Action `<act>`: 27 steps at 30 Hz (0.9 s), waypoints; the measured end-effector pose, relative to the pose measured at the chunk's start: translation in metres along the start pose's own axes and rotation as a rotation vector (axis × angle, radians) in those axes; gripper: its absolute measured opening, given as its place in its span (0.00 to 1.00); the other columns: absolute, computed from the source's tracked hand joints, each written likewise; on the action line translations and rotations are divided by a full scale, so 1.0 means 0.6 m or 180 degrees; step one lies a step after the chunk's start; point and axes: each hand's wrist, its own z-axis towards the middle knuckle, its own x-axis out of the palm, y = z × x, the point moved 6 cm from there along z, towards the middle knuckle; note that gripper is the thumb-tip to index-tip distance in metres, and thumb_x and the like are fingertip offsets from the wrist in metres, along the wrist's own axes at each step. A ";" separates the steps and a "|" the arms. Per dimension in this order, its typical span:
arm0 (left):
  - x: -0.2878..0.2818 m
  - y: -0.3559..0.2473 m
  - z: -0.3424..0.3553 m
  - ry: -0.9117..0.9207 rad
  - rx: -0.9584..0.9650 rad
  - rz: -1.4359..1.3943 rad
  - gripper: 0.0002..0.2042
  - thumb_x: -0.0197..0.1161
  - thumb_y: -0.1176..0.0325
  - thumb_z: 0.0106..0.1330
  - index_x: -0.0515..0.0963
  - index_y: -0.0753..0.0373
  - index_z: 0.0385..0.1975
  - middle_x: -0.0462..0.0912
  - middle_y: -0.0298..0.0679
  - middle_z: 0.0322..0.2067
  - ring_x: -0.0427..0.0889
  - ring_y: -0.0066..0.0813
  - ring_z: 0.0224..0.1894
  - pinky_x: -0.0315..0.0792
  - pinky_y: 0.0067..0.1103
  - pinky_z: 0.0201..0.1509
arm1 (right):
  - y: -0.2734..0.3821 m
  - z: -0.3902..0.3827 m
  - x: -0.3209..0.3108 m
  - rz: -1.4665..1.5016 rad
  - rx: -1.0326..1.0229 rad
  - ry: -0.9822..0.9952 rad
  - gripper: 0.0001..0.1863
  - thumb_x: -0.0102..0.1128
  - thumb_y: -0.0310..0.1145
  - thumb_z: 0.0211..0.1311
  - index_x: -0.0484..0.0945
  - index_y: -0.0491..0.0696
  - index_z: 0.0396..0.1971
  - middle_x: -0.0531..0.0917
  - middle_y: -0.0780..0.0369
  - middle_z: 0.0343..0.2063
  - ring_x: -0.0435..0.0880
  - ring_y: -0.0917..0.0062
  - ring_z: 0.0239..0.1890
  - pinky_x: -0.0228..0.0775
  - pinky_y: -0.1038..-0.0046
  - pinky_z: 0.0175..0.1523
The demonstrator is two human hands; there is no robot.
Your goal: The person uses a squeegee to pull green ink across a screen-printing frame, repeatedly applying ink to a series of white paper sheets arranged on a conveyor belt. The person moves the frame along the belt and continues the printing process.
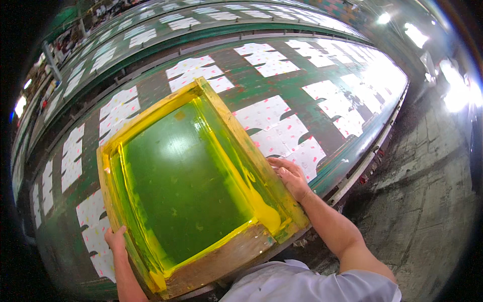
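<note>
I hold a large wooden screen-printing frame [225, 115], tilted over the long table, its wood smeared with yellow ink. Inside it stretches a dark green mesh [181, 186], bordered by wet yellow ink. A thick pool of yellow ink [264, 210] lies in the near right corner. My left hand [116, 238] is closed on the frame's left side, thumb over the edge. On the right side, my right hand [292, 176] grips the outer edge, its fingertips partly hidden. White cut fabric pieces [279, 128] with pink spots lie flat just beyond my right hand.
The green, worn printing table [337, 143] carries rows of similar fabric pieces and ends in a raised edge [370, 153] on the right. Past that edge runs a stained concrete floor [402, 211]. Another long table [193, 31] with fabric pieces stands behind.
</note>
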 end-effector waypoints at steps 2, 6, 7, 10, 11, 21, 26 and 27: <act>0.028 -0.035 -0.014 -0.0012 0.0113 -0.0090 0.13 0.76 0.76 0.63 0.88 0.71 0.47 0.92 0.41 0.42 0.88 0.34 0.41 0.79 0.32 0.50 | 0.030 0.016 -0.040 -0.0521 0.0179 0.0198 0.38 0.69 0.51 0.75 0.77 0.42 0.75 0.85 0.55 0.65 0.81 0.65 0.70 0.72 0.59 0.76; 0.115 -0.124 -0.067 0.0062 0.0242 -0.0267 0.14 0.76 0.78 0.63 0.87 0.71 0.49 0.92 0.42 0.44 0.89 0.35 0.43 0.79 0.32 0.52 | 0.081 0.039 -0.139 -0.1350 0.0226 0.0069 0.41 0.73 0.58 0.69 0.79 0.50 0.76 0.79 0.53 0.69 0.75 0.59 0.75 0.67 0.52 0.79; 0.138 -0.150 -0.085 0.0030 0.0387 -0.0312 0.14 0.76 0.78 0.63 0.87 0.71 0.48 0.93 0.42 0.44 0.89 0.34 0.43 0.79 0.31 0.51 | 0.096 0.042 -0.164 -0.1363 0.0301 0.0017 0.41 0.73 0.58 0.69 0.79 0.51 0.76 0.77 0.53 0.71 0.74 0.57 0.76 0.66 0.51 0.79; 0.224 -0.201 -0.125 -0.0007 0.0346 -0.0231 0.14 0.77 0.78 0.63 0.87 0.72 0.48 0.93 0.42 0.44 0.90 0.34 0.42 0.80 0.31 0.51 | 0.112 0.062 -0.258 -0.1391 0.0350 -0.0004 0.44 0.75 0.61 0.65 0.79 0.53 0.75 0.73 0.52 0.74 0.72 0.53 0.76 0.63 0.48 0.80; 0.255 -0.216 -0.140 0.0019 0.0385 -0.0386 0.13 0.77 0.78 0.63 0.88 0.72 0.47 0.93 0.42 0.43 0.90 0.33 0.42 0.80 0.30 0.51 | 0.112 0.061 -0.297 -0.1348 0.0417 -0.0123 0.46 0.75 0.63 0.61 0.80 0.53 0.75 0.74 0.53 0.74 0.73 0.54 0.75 0.63 0.48 0.80; 0.476 -0.351 -0.300 -0.0053 0.0389 -0.0339 0.13 0.79 0.76 0.62 0.87 0.72 0.46 0.90 0.41 0.41 0.87 0.32 0.41 0.78 0.31 0.50 | 0.168 0.086 -0.594 -0.1409 0.0061 -0.0439 0.41 0.75 0.60 0.63 0.83 0.53 0.72 0.78 0.56 0.71 0.75 0.60 0.72 0.65 0.51 0.77; 0.536 -0.405 -0.360 -0.0170 0.0422 -0.0246 0.13 0.78 0.77 0.64 0.88 0.72 0.47 0.91 0.42 0.42 0.88 0.32 0.42 0.79 0.31 0.52 | 0.179 0.096 -0.677 -0.1159 0.0216 -0.0424 0.47 0.72 0.63 0.61 0.80 0.48 0.74 0.79 0.56 0.72 0.73 0.63 0.75 0.58 0.54 0.80; 0.544 -0.417 -0.371 -0.0122 0.0546 -0.0389 0.13 0.77 0.78 0.64 0.88 0.72 0.47 0.91 0.42 0.43 0.88 0.32 0.42 0.79 0.31 0.52 | 0.182 0.098 -0.691 -0.1109 0.0183 -0.0398 0.46 0.73 0.62 0.61 0.80 0.47 0.74 0.79 0.55 0.72 0.74 0.63 0.73 0.60 0.54 0.79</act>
